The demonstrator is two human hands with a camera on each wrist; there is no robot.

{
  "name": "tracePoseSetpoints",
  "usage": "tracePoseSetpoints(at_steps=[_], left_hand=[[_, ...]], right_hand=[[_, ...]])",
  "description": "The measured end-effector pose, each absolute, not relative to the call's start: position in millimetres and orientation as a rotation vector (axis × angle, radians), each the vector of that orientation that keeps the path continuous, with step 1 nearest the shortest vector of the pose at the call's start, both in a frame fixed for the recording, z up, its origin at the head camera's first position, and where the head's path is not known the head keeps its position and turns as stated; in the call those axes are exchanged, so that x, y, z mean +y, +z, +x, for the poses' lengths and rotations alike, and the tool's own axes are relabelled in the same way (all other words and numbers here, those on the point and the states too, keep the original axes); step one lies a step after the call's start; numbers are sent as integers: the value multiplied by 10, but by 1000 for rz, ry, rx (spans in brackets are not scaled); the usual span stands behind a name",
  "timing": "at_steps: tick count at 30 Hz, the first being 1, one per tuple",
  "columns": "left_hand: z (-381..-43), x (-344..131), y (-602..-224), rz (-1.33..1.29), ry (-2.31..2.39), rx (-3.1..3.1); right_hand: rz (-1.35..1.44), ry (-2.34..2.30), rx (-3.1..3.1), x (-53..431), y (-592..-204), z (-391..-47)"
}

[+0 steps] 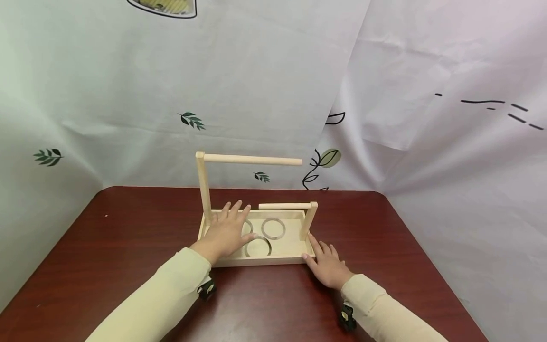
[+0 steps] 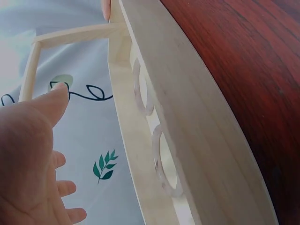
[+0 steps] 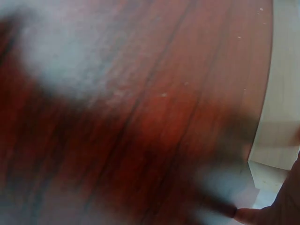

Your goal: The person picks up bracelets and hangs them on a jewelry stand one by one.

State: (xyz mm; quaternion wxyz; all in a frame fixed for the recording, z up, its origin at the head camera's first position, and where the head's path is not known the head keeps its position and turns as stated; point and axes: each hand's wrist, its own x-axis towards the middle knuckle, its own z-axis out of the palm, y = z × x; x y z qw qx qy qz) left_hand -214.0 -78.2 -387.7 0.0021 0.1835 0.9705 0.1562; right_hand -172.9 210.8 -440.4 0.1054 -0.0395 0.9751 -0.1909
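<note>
A pale wooden tray [image 1: 265, 261] sits on the table, with a tall post carrying a long dowel [image 1: 252, 159] on the left and a short post carrying a shorter dowel [image 1: 284, 206] on the right. Flat greyish rings [image 1: 284, 229] lie inside. My left hand [image 1: 225, 233] is spread over the tray's left part, fingers extended and holding nothing, partly hiding the rings below. In the left wrist view two rings [image 2: 157, 161] show behind the front wall. At the tray's right front corner, my right hand [image 1: 328, 268] rests its thumb and extended forefinger against the wood.
The dark red wooden table [image 1: 107, 251] reaches back to a white printed cloth [image 1: 141, 156], which also hangs along both sides. Both posts stand up from the tray's ends. The long dowel juts rightward above the tray, its right end unsupported.
</note>
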Motion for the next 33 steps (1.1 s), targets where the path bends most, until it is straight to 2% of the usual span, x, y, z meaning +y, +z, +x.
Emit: tracePoseSetpoints(at_steps=[33], left_hand=[[-2393, -294, -3992, 719, 538, 2845]], right_hand=[[-115, -580, 2824, 2100, -4351, -1726]])
